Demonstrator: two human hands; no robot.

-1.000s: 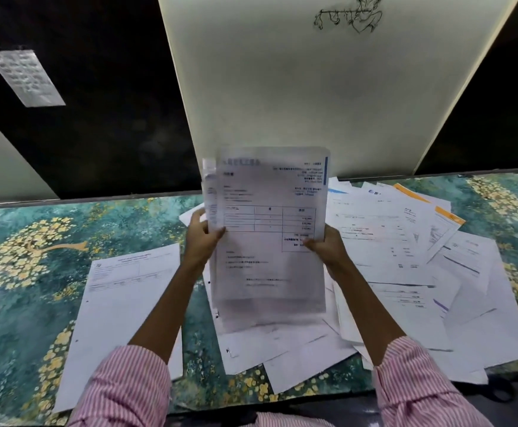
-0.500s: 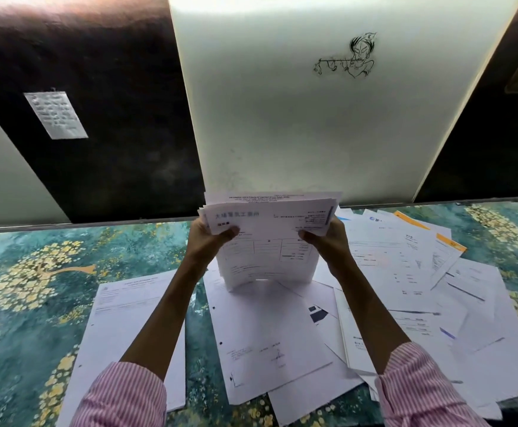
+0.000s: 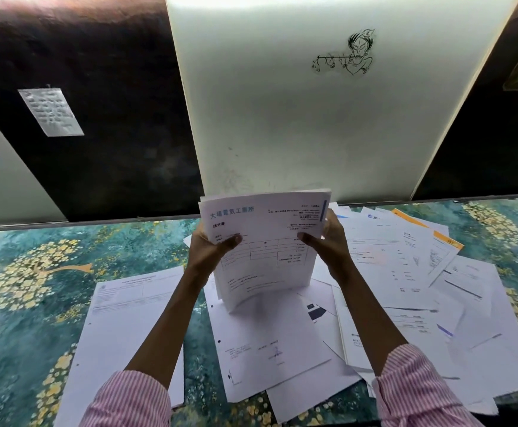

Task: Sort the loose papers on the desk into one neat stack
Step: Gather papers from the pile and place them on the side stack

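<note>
Papers, gathered bundle [image 3: 264, 241]: several printed sheets, the top one a form with a blue heading and a ruled table. It is held upright over the middle of the desk, above the scattered remainder. Its lower edge meets, or very nearly meets, the large sheet [image 3: 267, 343] lying flat beneath, and the bundle bows slightly. Likely reason for the upright hold: knocking the lower edges level so the sheets square up (a judgement, not something shown).

Left hand [image 3: 211, 251]: clasps the bundle's left edge, thumb laid across the front face, fingers hidden behind.

Right hand [image 3: 328, 241]: the same clasp on the right edge, thumb in front. With one hand closed on each side, the sheets cannot fan out.

Papers, loose: a wide overlapping heap [image 3: 405, 272] to the right, lying askew, some sheets with orange corners. One single sheet [image 3: 122, 318] lies apart at the left. More sheets lie under the arms near the front edge. All are yet to be collected, so the task is judged well short of done.

Desk [image 3: 36, 272]: teal covering with a yellow flower pattern.

Striped pink sleeves [image 3: 128, 402]: at the bottom of view.

Behind: a white panel [image 3: 282, 134] bearing a small line drawing [image 3: 347, 53], and a dark panel [image 3: 113, 72] with a taped note [image 3: 50, 112].
</note>
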